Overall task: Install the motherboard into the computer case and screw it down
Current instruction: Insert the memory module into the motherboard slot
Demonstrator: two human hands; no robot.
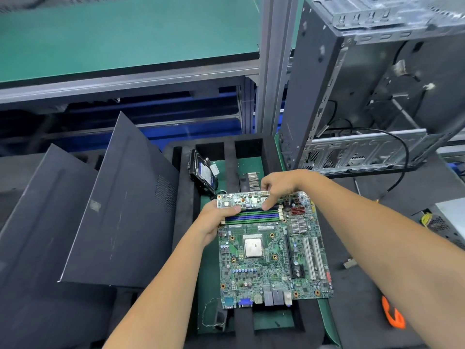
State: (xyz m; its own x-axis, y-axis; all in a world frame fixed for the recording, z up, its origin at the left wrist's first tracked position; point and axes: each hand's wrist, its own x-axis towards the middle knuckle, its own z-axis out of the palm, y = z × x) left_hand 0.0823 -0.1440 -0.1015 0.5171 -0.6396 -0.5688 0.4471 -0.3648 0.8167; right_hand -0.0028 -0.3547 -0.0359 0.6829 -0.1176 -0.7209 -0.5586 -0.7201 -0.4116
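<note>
A green motherboard (271,250) with a silver CPU, blue and green memory slots and rear ports on its near edge is held over a black foam tray (185,222). My left hand (214,222) grips its far left corner, thumb on top. My right hand (279,187) pinches the far edge, thumb by the memory slots. The open computer case (352,102) stands upright on the table at the upper right, its inside facing me.
Two black side panels (113,205) lean in the tray at left. A hard drive (203,172) and a finned heatsink (253,181) sit in the tray's far compartments. A black cable (400,157) hangs from the case. An orange tool (392,317) and a power supply (445,220) lie right.
</note>
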